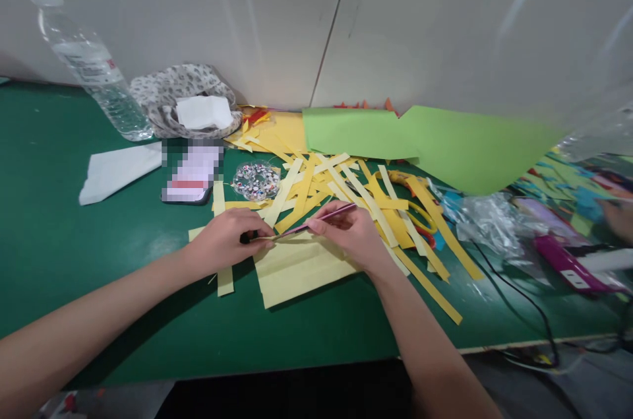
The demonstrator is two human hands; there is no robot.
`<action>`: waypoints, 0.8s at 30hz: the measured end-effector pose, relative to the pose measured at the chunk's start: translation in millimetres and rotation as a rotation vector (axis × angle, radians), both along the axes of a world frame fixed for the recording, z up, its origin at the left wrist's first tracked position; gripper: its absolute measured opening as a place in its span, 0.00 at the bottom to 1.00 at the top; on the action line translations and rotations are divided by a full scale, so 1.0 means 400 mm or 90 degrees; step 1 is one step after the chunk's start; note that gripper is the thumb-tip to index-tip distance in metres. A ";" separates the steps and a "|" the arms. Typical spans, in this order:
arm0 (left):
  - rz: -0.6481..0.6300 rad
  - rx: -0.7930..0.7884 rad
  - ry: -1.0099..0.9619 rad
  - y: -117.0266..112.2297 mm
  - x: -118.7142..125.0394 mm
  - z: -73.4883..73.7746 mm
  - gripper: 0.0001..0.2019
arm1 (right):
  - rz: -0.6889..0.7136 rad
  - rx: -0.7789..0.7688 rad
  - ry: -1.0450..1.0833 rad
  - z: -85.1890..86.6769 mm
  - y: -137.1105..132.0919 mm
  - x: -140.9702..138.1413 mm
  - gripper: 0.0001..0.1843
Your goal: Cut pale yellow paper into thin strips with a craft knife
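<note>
A sheet of pale yellow paper [301,274] with creases lies on the table in front of me. My right hand [349,234] is closed round a thin pinkish-purple stick, perhaps a pencil [297,229], which slants down leftward over the paper's far edge. At the stick's lower tip, my left hand [232,241] pinches the paper's far left corner between thumb and fingers. Pale yellow strips [225,277] stick out beside and beneath my left hand. Beyond both hands is a loose heap of yellow paper strips [309,188].
A clear round case of small beads [256,180], a phone [192,171], a water bottle [99,69] and a patterned cloth pouch [182,99] stand behind. Green paper [445,142] leans at the wall. Rightward are clear plastic [494,224], a magenta tool [568,264] with cable, and another person's hand [618,218].
</note>
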State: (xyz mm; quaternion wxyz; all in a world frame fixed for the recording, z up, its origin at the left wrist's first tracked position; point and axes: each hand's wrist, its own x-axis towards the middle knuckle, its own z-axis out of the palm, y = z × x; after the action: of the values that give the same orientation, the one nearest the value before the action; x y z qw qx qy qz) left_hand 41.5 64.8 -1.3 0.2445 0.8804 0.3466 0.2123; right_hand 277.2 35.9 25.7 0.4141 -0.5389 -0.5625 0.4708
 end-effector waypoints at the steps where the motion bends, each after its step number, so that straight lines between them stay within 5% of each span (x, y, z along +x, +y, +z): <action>1: -0.001 0.001 -0.004 0.000 0.000 -0.001 0.09 | -0.001 -0.001 0.000 -0.001 0.000 0.000 0.13; 11: 0.005 -0.001 -0.016 -0.001 0.002 -0.002 0.08 | -0.063 0.012 -0.001 0.006 0.005 0.025 0.14; 19: 0.009 0.129 -0.012 0.004 -0.020 0.020 0.09 | -0.057 0.015 0.022 0.004 0.005 0.028 0.14; 24: -0.005 0.099 0.007 0.007 -0.023 0.030 0.05 | -0.061 0.031 0.042 -0.004 0.008 0.034 0.14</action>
State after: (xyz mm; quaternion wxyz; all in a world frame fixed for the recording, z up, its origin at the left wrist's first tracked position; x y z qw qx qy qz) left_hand 32.4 67.8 10.7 0.1742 0.8992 0.3268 0.2329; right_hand 290.8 39.1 24.0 0.4676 -0.5392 -0.5332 0.4542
